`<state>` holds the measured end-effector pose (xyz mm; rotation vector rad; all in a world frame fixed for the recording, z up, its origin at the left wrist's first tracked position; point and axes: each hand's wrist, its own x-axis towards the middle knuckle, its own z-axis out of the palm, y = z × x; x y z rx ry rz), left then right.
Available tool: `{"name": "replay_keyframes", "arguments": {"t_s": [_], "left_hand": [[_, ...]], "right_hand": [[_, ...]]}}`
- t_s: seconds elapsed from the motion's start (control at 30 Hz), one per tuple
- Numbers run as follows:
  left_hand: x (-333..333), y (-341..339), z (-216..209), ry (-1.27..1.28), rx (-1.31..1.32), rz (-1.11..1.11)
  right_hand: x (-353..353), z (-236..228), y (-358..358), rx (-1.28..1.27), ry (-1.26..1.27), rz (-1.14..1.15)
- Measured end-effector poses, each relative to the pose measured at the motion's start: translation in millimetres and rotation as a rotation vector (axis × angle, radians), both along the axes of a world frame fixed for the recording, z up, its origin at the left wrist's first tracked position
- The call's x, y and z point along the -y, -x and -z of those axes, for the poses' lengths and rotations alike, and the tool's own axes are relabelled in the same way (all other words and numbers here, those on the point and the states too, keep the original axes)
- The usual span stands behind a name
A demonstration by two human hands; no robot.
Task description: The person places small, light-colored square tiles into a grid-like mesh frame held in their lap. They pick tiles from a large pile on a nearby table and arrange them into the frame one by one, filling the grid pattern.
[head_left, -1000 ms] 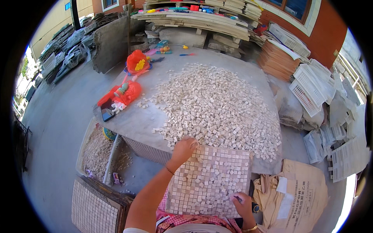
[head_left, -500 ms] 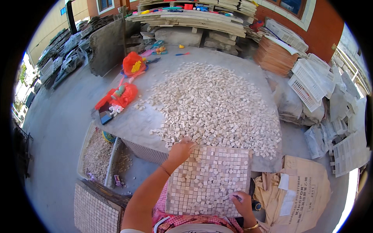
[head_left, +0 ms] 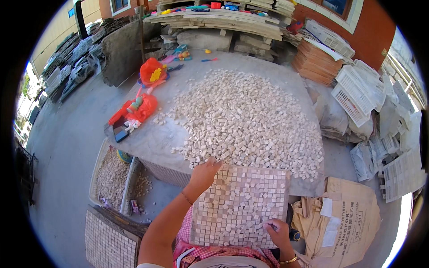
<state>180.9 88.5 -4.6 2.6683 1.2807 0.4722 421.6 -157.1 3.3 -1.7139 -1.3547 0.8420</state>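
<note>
A square mosaic tray (head_left: 195, 223) rests at my lap, its grid filled with small pale and pinkish stone cubes. Loose cubes (head_left: 245, 206) lie tilted on top across its middle and near right. At the tray's far left corner, my left hand (head_left: 205, 175) is closed over the rim, fingertips beside the heap. My right hand (head_left: 279, 233) is low over the near right part, with thumb and fingers drawn together; whatever is between them is too small to make out. Beyond the tray a big heap of stone cubes (head_left: 246, 116) covers the stone table (head_left: 172, 147).
A white bin (head_left: 130, 190) of cubes stands on the floor at left, with another filled mosaic sheet (head_left: 109, 241) nearer. Red bags (head_left: 142, 107) and a phone (head_left: 120, 132) lie on the table's left. A paper sack (head_left: 353, 223) lies at right, below white crates (head_left: 353, 96).
The left hand stays at the tray's corner, shifted very slightly. The right hand remains over the near right cubes, with only small finger movement.
</note>
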Motion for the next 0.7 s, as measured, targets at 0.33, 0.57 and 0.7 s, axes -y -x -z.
{"name": "replay_keyframes", "arguments": {"t_s": [0.33,0.57,0.7], "left_hand": [[9,21,11,0.05,0.15,-0.022],[38,23,20,0.079,0.272,-0.064],[48,1,3,0.196,0.332,-0.076]], "right_hand": [[-4,-5,3,-0.004,-0.004,-0.005],[-5,-4,9,0.057,-0.01,-0.046],[-11,-10,13,0.012,0.052,-0.049]]}}
